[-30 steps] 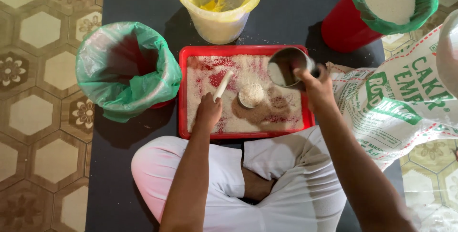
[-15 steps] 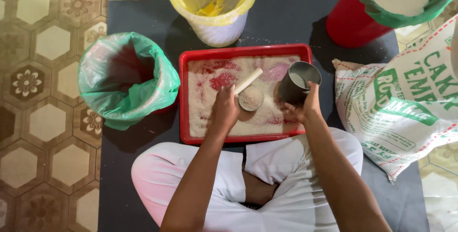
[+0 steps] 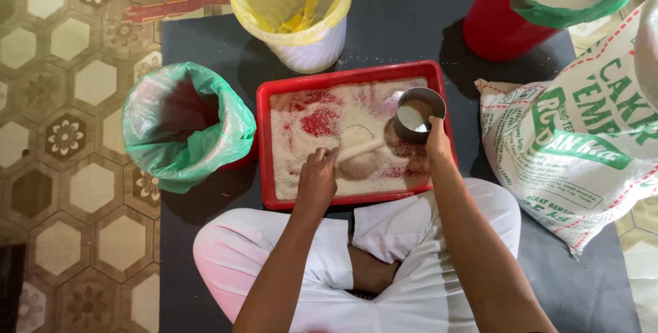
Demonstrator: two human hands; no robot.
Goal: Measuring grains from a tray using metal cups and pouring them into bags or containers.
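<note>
Red tray (image 3: 264,142) of rice under both hands: left hand (image 3: 317,181) clenched around pale scraper (image 3: 361,148), right hand (image 3: 439,142) grasping metal cup (image 3: 418,114); scooping underway.

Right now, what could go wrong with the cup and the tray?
1. The metal cup sits tilted at the red tray's right edge in the right hand; grain could spill onto the dark mat.
2. The left hand works a pale stick through the thin white grain; a hard sweep could flick grain over the low rim.
</note>
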